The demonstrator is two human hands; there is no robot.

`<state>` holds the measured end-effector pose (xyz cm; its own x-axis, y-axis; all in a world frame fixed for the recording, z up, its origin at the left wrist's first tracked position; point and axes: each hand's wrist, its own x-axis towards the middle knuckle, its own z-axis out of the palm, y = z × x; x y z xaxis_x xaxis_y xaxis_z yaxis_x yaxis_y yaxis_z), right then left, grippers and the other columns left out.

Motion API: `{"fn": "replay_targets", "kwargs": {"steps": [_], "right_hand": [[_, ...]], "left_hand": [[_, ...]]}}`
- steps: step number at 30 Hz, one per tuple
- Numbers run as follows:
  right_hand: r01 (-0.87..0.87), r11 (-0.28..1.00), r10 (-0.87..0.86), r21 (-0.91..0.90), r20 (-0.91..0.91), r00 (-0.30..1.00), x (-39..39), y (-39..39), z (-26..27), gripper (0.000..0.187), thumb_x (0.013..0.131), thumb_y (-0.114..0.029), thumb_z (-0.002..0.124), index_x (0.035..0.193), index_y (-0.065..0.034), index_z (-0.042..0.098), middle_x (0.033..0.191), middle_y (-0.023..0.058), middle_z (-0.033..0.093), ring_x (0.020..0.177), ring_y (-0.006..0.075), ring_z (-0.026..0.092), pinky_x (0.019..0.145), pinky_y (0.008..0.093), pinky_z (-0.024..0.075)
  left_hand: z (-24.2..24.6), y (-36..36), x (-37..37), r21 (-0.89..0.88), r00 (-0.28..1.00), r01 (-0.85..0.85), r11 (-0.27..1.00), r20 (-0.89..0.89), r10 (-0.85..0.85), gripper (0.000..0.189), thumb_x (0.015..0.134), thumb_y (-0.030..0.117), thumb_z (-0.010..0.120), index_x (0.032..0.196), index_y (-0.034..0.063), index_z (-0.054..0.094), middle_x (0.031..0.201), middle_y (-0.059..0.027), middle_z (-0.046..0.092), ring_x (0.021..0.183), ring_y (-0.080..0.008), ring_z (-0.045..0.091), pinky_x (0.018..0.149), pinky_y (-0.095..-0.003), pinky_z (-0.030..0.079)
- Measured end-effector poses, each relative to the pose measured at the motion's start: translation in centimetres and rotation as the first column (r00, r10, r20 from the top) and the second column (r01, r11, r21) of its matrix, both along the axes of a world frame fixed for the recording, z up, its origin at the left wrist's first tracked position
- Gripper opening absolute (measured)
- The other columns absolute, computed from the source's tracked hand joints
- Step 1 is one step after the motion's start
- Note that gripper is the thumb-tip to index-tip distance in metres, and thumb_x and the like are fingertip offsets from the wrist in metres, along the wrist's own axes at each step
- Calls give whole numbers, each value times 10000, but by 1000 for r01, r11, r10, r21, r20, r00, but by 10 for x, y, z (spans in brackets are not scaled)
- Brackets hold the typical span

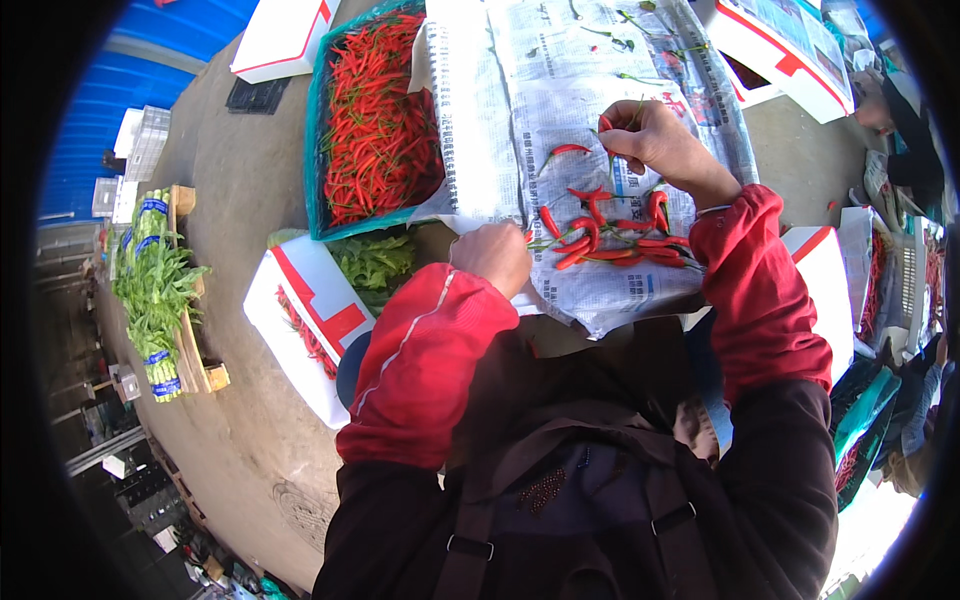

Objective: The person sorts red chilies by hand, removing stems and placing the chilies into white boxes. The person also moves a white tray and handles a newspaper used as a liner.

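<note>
My right hand point(651, 139) pinches a red chili pepper point(609, 144) above the newspaper point(555, 112) spread before me. My left hand point(495, 259) is curled at the newspaper's near left edge, with a bit of red chili showing by its fingers. Several loose red chilies point(592, 253) lie on the paper between and below the hands, and a single chili point(568, 149) lies just left of my right hand. Green stems point(611, 37) are scattered at the far end. To the left, a box lined with teal plastic point(316, 165) is full of red chilies point(382, 127).
A white box point(300, 330) with red chilies and leafy greens point(373, 261) stand at my left. Bundled green vegetables point(157, 292) lie on a wooden pallet point(191, 330) farther left. More white boxes point(821, 262) stand at right, where other people point(900, 127) are partly visible.
</note>
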<state>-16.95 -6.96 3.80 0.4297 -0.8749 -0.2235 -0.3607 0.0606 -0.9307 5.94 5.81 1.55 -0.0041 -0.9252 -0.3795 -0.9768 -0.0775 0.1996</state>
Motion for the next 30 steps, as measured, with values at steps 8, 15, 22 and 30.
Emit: {"fn": "replay_targets", "kwargs": {"steps": [8,15,22,30], "right_hand": [[-219,966,204,-140,-120,972,34,37,-6,210,830,-111,649,968,44,623,746,122,656,595,184,590,547,314,468],[-493,850,255,-183,-677,691,84,68,-34,221,811,-138,630,959,27,630,868,263,675,869,426,669,783,480,543],[-158,985,142,-62,-214,967,42,30,23,267,782,-159,675,930,63,676,732,180,690,618,262,674,585,374,536],[-162,876,89,-455,-178,980,48,66,38,387,774,-277,755,985,40,686,827,220,694,780,382,690,723,408,545]], "left_hand": [[29,-5,45,341,400,-128,931,-842,363,64,864,50,668,848,13,619,594,-1,561,457,-71,501,418,-246,362],[15,-14,47,619,-409,-133,774,-746,526,132,899,210,619,923,85,581,879,-74,595,627,-82,494,499,-211,360],[12,-15,30,681,-431,-204,704,-708,560,224,888,251,595,1015,66,605,859,-85,614,708,-178,564,568,-275,433],[6,-25,-14,829,-497,-58,557,-508,704,492,936,572,537,996,93,634,903,-79,682,812,-235,662,661,-359,553]]}}
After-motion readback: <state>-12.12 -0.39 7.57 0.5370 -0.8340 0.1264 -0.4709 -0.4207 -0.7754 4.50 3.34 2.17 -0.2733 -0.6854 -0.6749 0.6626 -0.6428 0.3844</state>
